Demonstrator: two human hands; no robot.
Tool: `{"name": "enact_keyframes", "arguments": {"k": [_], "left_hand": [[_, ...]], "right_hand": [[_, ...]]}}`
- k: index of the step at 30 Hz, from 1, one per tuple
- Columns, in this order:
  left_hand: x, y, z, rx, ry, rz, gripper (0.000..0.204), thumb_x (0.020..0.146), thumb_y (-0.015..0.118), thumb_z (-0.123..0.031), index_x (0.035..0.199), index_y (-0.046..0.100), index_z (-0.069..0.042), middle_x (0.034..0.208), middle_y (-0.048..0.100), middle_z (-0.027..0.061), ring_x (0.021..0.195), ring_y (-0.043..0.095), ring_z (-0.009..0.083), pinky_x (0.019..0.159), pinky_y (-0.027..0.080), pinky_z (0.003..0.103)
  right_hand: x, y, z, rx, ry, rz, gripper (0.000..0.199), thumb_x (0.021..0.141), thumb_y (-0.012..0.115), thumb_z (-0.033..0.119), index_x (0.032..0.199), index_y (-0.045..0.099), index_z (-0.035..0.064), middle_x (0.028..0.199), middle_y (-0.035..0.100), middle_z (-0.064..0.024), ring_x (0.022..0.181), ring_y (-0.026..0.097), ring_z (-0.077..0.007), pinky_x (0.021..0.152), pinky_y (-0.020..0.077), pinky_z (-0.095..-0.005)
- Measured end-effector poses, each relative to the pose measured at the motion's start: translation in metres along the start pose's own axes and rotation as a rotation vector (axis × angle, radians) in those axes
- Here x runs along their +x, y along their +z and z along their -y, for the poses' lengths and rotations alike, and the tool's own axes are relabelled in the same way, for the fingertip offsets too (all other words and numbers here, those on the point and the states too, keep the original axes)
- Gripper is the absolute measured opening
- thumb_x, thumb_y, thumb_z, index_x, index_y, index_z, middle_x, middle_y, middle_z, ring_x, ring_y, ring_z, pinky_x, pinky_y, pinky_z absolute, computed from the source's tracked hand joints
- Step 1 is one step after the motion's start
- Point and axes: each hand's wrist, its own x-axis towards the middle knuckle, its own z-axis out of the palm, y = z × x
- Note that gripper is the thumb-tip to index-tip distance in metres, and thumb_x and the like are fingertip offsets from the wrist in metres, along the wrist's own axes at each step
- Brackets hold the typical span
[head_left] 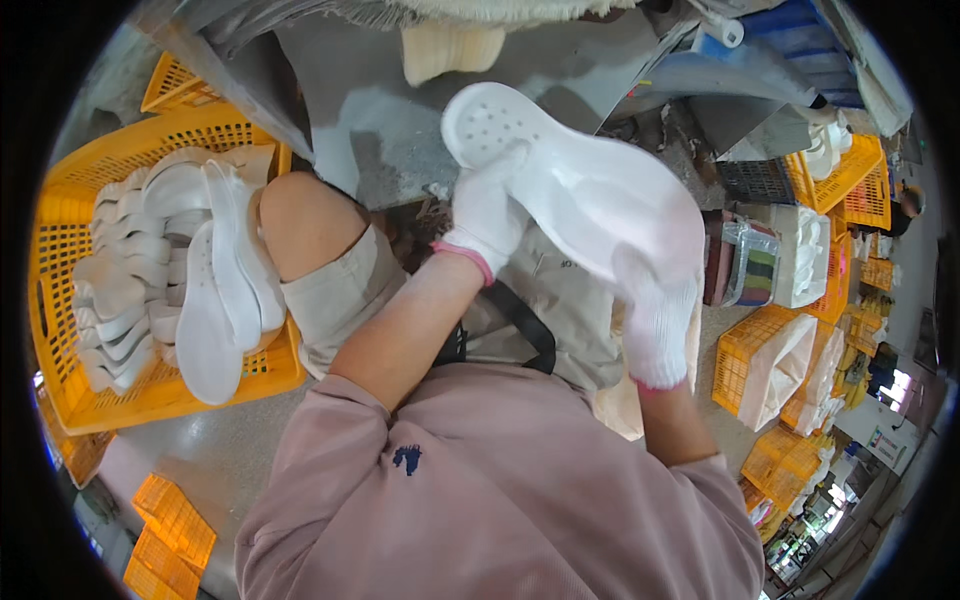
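The sole (pixel 580 190) is held up in the air between both gloved hands, over the person's lap and knee (pixel 300 215), well above the grey floor (pixel 400 130), and that seems the point of the hold: raised and tilted toward the face, its broad inner side can be looked over. The left hand (pixel 487 215) clamps the narrower part just below the rounded end, thumb on the near face and fingers wrapped behind, so this grip steadies it from the upper side. The right hand (pixel 658 320) is closed on the wide lower end, fingers curled over the edge, carrying most of the weight. With a hand at each end the piece lies slantwise, the rounded tip up and to the left, the wide end down and to the right. It is white all over, smooth and matte, and looks moulded in one piece; the rounded end bears a cluster of small round holes, and a shallow raised rim runs round the outline. No dirt or flaw shows from here, though the far face is hidden. To the left, against the knee, a yellow crate (pixel 150 395) stands on the floor, stacked with like white soles (pixel 215 300) leaning on edge in rows, within easy reach of the left arm.
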Motion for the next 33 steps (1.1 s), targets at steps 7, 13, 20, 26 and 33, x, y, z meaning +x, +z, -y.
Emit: {"name": "enact_keyframes", "arguments": {"k": [7,13,20,26,33], "left_hand": [[-0.001,0.102,0.001,0.179,-0.042,-0.06,0.039,0.096,0.07,-0.009,0.134,0.065,-0.001,0.125,0.071,0.0068,0.116,0.068,0.0207,0.104,0.053,0.036],[0.103,0.055,-0.01,1.696,0.461,0.146,0.036,0.1,0.063,-0.017,0.134,0.065,-0.006,0.129,0.071,0.0094,0.121,0.067,0.0214,0.104,0.052,0.032],[0.17,-0.051,-0.082,2.099,0.797,0.415,0.042,0.107,0.055,-0.029,0.139,0.062,-0.003,0.138,0.068,0.0119,0.13,0.063,0.024,0.113,0.047,0.036],[0.071,-0.024,-0.137,1.783,0.051,-0.235,0.062,0.096,0.076,-0.045,0.136,0.066,0.002,0.126,0.072,0.0125,0.117,0.066,0.0261,0.106,0.049,0.037],[0.029,0.016,-0.13,1.603,0.084,0.07,0.06,0.093,0.082,-0.026,0.14,0.059,0.003,0.121,0.071,0.0128,0.109,0.066,0.019,0.098,0.052,0.032]], "right_hand": [[-0.038,-0.026,0.046,-0.226,-0.225,-0.105,0.075,0.095,0.071,0.006,0.16,0.036,-0.0035,0.147,0.058,-0.018,0.131,0.06,-0.0264,0.113,0.0461,-0.0387],[0.055,0.017,0.049,0.145,-0.129,-0.053,0.048,0.096,0.064,0.008,0.14,0.054,-0.0073,0.118,0.07,-0.024,0.108,0.072,-0.0285,0.09,0.0563,-0.0419],[0.139,0.067,0.035,-0.008,-0.394,-0.032,0.031,0.089,0.065,0.013,0.115,0.069,-0.0035,0.095,0.07,-0.0215,0.087,0.068,-0.0316,0.079,0.0554,-0.0418],[0.173,0.075,0.046,0.112,-0.235,0.104,0.008,0.084,0.065,0.009,0.081,0.067,0.0019,0.086,0.067,-0.0223,0.081,0.068,-0.0437,0.069,0.0547,-0.0503],[0.198,0.092,0.036,-0.202,-0.403,0.099,0.014,0.088,0.065,0.016,0.085,0.075,0.0067,0.093,0.073,-0.0222,0.085,0.073,-0.0412,0.071,0.0577,-0.0511]]}}
